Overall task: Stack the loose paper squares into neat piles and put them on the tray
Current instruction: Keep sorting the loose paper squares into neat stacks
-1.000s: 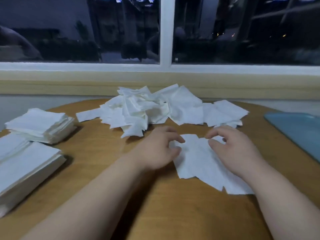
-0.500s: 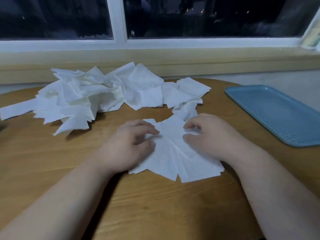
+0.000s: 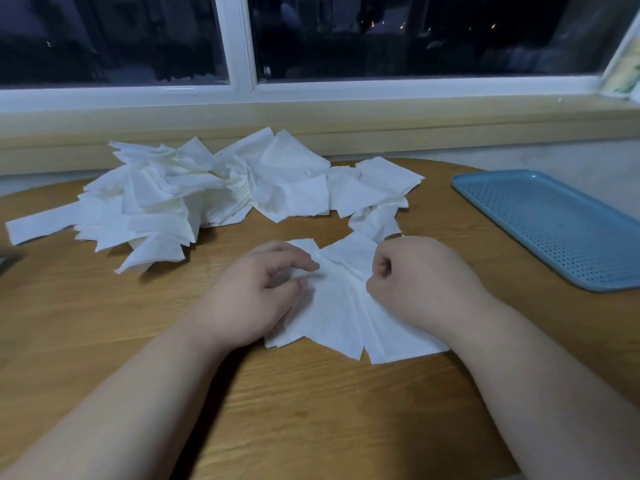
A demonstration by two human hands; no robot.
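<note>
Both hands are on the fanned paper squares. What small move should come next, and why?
Probably push both hands toward each other to square the fanned squares into one pile. The left hand and right hand hold their two sides, but the sheets spread out with uneven corners, too loose to carry to the blue tray.

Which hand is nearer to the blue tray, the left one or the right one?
Right. The right hand holds the squares at their right side, left of the tray; the left hand holds their far side, farther left.
</note>
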